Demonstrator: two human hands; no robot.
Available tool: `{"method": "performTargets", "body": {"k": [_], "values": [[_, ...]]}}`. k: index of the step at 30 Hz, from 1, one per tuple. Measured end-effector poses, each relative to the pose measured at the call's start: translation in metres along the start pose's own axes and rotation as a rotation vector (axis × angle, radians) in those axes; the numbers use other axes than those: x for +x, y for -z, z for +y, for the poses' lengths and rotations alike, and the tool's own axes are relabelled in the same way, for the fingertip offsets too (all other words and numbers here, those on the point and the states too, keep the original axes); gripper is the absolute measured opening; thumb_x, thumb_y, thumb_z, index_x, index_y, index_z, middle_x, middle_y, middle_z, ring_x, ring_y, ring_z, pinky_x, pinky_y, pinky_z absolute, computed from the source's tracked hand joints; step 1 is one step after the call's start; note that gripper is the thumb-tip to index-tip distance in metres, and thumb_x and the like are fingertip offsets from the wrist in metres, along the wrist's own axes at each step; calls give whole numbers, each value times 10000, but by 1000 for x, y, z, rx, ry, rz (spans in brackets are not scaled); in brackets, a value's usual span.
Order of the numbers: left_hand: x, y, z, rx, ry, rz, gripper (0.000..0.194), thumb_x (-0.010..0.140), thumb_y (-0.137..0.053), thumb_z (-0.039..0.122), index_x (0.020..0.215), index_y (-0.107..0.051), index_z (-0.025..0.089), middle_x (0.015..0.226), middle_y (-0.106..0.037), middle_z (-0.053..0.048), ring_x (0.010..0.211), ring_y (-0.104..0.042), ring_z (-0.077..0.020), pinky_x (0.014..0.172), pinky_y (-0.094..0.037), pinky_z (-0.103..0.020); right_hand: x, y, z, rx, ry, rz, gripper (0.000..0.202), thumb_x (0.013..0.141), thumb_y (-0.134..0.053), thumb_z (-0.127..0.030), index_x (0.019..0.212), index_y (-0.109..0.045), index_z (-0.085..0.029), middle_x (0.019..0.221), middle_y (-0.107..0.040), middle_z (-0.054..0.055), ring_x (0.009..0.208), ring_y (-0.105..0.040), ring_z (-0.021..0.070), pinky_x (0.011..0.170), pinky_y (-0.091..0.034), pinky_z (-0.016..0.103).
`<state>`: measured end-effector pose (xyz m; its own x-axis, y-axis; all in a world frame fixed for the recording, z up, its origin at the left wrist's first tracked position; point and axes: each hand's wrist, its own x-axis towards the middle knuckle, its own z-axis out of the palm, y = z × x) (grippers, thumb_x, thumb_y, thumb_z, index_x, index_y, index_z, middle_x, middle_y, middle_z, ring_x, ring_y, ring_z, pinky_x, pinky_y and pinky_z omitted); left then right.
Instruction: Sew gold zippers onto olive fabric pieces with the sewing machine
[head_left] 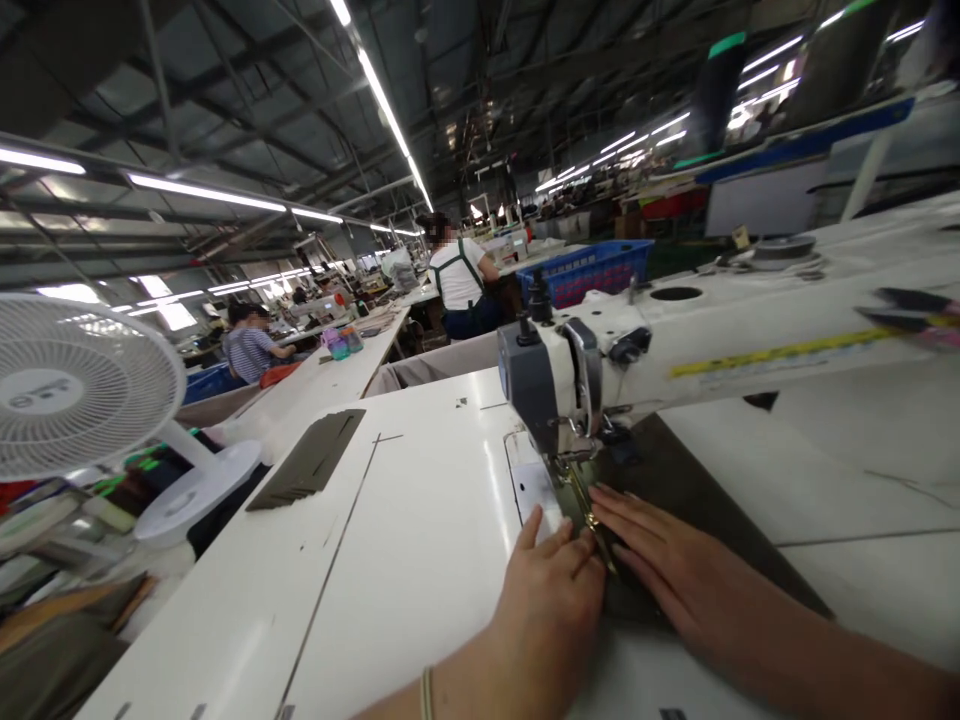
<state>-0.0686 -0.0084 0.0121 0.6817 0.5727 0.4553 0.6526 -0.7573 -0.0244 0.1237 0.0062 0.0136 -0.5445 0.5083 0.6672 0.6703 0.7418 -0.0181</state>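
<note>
Dark olive fabric [697, 500] lies under the head of a white and grey sewing machine [555, 380]. Along the fabric's left edge, a narrow brass-coloured metal piece [592, 520] runs toward the needle area. My left hand [555, 590] rests at that edge, just in front of the metal needle plate [534, 485], its fingers apart and partly bent. Flat on the fabric, to the right of the metal piece, is my right hand [667, 560] with its fingers stretched out. The needle tip is too small to make out.
A stack of olive fabric pieces [307, 460] lies on the white table [405, 540] at the left. A white fan [82, 390] stands beyond it. Scissors [907, 312] and a yellow measuring tape [780, 355] are on the machine arm. Two people sit farther back near blue crates [592, 270].
</note>
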Motion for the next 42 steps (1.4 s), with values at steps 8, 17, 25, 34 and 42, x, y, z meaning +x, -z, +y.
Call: {"method": "performTargets", "body": {"k": [8,17,25,34,42], "values": [[6,15,-1,-62,-12,-87,260,882,-421,97,1043,-625,76,1143,-657,-138,1139,-577,-262,1075,-376,-493,-2,-16,2,58,-74,-57,377,908,-345,-144,1161,-612,-62,1193,-626,153,1112,-587,207,957,-500,357],[17,8,-18,-70,-40,-96,209,871,-436,90,957,-627,92,1107,-658,-149,1076,-609,-238,1021,-453,-429,4,-24,16,65,-56,-96,394,903,-321,-114,1175,-601,-59,1209,-615,156,1107,-590,214,957,-499,385],[26,2,-29,-114,-32,9,217,879,-412,83,918,-625,82,982,-689,-133,950,-658,-221,956,-512,-373,15,-32,28,75,-101,-50,348,911,-334,-121,1080,-638,-116,1121,-667,103,1040,-622,194,907,-522,352],[25,-4,-32,-134,4,53,205,799,-464,55,923,-622,99,948,-692,-118,918,-659,-231,877,-547,-379,34,-39,35,-107,-372,-134,168,825,-580,-316,742,-626,-177,687,-648,53,651,-628,232,625,-493,356],[26,-5,-35,-144,-1,43,206,788,-464,44,910,-618,105,912,-686,-116,897,-654,-224,890,-538,-372,40,-40,33,-106,-432,-187,165,820,-554,-303,734,-629,-184,672,-651,40,617,-633,196,596,-478,297]]}}
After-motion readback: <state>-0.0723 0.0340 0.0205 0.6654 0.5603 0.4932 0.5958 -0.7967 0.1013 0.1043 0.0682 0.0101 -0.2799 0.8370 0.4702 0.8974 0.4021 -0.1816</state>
